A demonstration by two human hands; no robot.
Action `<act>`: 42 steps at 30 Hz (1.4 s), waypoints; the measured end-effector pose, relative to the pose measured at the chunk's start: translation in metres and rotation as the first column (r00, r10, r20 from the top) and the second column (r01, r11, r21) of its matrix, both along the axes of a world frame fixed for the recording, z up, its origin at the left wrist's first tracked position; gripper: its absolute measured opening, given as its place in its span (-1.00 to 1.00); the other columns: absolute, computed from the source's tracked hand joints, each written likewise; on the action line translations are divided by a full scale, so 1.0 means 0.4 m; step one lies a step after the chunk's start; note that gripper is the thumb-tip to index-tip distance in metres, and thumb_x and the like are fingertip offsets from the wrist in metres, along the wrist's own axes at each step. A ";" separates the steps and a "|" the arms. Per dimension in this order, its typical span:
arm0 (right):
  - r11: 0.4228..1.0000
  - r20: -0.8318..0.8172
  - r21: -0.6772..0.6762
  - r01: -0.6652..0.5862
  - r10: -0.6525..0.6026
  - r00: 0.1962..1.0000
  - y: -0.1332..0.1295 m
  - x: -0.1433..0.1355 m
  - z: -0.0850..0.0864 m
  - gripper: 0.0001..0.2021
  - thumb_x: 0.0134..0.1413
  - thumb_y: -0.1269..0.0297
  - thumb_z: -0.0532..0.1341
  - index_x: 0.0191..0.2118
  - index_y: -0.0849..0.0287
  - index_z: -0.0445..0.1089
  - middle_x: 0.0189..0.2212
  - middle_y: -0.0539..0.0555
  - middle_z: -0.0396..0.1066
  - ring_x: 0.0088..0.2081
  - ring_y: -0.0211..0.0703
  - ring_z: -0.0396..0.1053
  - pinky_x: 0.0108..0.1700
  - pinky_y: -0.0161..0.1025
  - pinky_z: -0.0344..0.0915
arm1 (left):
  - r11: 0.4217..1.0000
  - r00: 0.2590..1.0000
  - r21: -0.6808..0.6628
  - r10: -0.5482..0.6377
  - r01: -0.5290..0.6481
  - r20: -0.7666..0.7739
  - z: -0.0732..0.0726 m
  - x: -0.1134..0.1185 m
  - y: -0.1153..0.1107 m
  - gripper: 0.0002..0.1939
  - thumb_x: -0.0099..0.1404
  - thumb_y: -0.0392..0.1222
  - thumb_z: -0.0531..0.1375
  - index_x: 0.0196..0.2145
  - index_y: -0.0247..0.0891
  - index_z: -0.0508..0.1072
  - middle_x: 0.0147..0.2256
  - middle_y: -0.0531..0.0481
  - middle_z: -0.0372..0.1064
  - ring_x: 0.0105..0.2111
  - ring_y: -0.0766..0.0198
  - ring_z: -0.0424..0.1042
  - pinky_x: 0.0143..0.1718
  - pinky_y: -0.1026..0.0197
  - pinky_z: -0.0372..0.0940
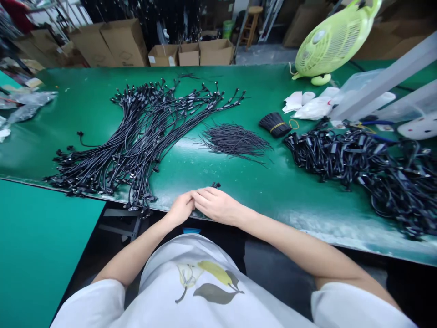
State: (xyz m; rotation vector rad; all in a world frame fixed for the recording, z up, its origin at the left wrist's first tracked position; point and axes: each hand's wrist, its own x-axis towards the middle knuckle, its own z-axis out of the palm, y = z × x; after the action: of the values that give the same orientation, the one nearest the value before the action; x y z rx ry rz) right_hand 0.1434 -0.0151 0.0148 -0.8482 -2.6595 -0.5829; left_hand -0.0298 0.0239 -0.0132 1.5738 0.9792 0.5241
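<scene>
At the front edge of the green table, my left hand [182, 208] and my right hand [216, 205] meet with fingers closed together. Black connector ends of a cable [215, 185] poke out just beyond my right fingers; the rest of it is hidden by the hands. To the left lies a big spread of straight black cables [136, 132] with plugs at both ends. Ahead of my hands is a loose pile of thin black twist ties [235, 140]. Coiled, tied black cables [344, 159] are heaped on the right.
A bundle of black ties [275, 124] with a yellow band lies behind the loose pile. A green fan [332, 41] stands at the back right, near a grey metal post [385, 79]. Plastic bags [30, 102] lie far left. Cardboard boxes [215, 52] stand beyond the table [259, 187].
</scene>
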 end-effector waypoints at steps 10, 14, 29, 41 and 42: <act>0.992 0.313 0.125 -0.026 -0.015 0.950 -0.010 -0.041 0.039 -0.71 0.19 0.53 -0.05 -0.24 0.35 0.42 -0.37 0.19 0.34 -0.35 -0.08 0.25 -0.30 -0.12 0.14 | 0.918 0.981 -0.392 0.132 -0.068 0.140 -0.007 -0.020 -0.007 -0.44 0.09 -0.14 0.22 0.06 -0.38 0.41 -0.55 0.11 0.27 -0.57 0.40 0.12 -0.52 0.32 0.01; 0.993 0.316 0.112 0.021 -0.056 0.947 -0.001 -0.048 0.042 -0.71 0.12 0.56 -0.03 -0.30 0.35 0.45 -0.42 0.18 0.30 -0.38 -0.08 0.21 -0.34 -0.11 0.13 | 0.936 0.984 -0.346 0.114 -0.061 0.137 -0.007 -0.022 -0.004 -0.34 0.13 -0.07 0.24 0.15 -0.42 0.32 -0.59 0.16 0.20 -0.58 0.40 0.12 -0.52 0.31 0.00; 0.834 0.164 -0.400 0.379 -0.341 0.925 0.024 -0.075 0.024 -0.79 0.07 0.53 0.02 -0.37 0.36 0.41 -0.50 0.19 0.37 -0.50 -0.12 0.26 -0.48 -0.21 0.00 | 0.930 0.961 -0.361 0.158 -0.068 0.228 0.042 -0.003 -0.026 -0.64 0.17 -0.29 0.18 -0.05 -0.24 0.48 -0.03 -0.06 0.46 0.07 0.10 0.29 0.13 0.09 0.12; 0.677 -0.483 -0.729 0.103 -0.615 0.623 0.060 -0.058 -0.044 -0.70 0.30 0.33 0.01 -0.46 0.17 0.33 -0.48 -0.02 0.39 -0.42 -0.28 0.28 -0.34 -0.35 0.09 | 0.979 0.971 0.185 0.043 -0.087 0.233 0.065 -0.056 0.011 -0.61 0.25 0.13 0.18 -0.38 -0.25 0.60 -0.17 -0.10 0.31 -0.10 0.14 0.28 0.03 0.13 0.17; 0.694 -0.490 -0.703 0.156 -0.631 0.601 0.062 -0.043 -0.035 -0.71 0.30 0.32 0.00 -0.44 0.18 0.33 -0.46 0.00 0.38 -0.41 -0.26 0.27 -0.33 -0.33 0.08 | 0.978 0.984 0.207 -0.068 0.033 0.165 0.057 -0.061 0.001 -0.60 0.26 0.14 0.17 -0.37 -0.25 0.61 -0.21 -0.10 0.30 -0.13 0.15 0.28 0.01 0.13 0.17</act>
State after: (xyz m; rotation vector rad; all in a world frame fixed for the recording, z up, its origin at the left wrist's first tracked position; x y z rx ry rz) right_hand 0.1261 0.0098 0.0009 -1.5294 -1.8624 0.5150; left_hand -0.0541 0.0243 0.0096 1.6994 0.7715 0.7300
